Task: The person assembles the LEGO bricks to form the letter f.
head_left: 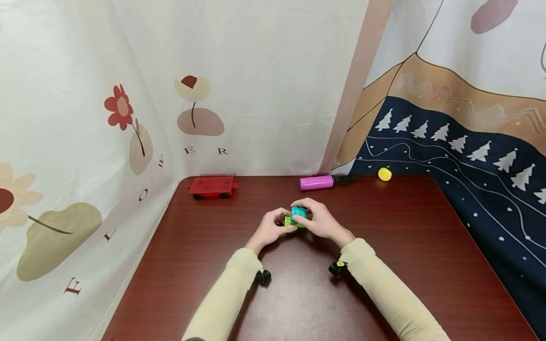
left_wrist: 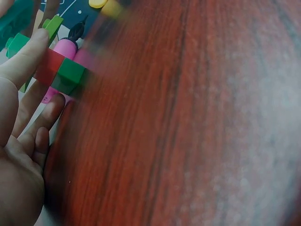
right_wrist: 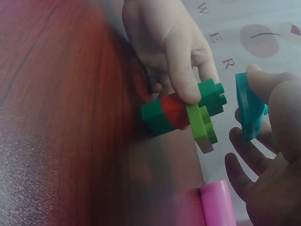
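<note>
My left hand (head_left: 269, 229) pinches a small stack of toy building bricks, thumb on the near side. In the right wrist view the stack has a dark green brick (right_wrist: 151, 117) at one end and a red brick (right_wrist: 173, 112) in the middle. A lime green brick (right_wrist: 201, 128) crosses it, and another dark green brick (right_wrist: 212, 99) sits at the studded end. My right hand (head_left: 323, 221) grips a teal brick (right_wrist: 249, 108) between thumb and fingers, studs turned away from the stack. A small gap separates the teal brick from the stack.
Along the back edge of the brown table (head_left: 204, 265) lie a red wheeled toy cart (head_left: 212, 187) and a pink cylinder (head_left: 316, 183) with a black end. A yellow round object (head_left: 385, 174) is at the back right. Printed cloth (head_left: 264, 85) hangs behind.
</note>
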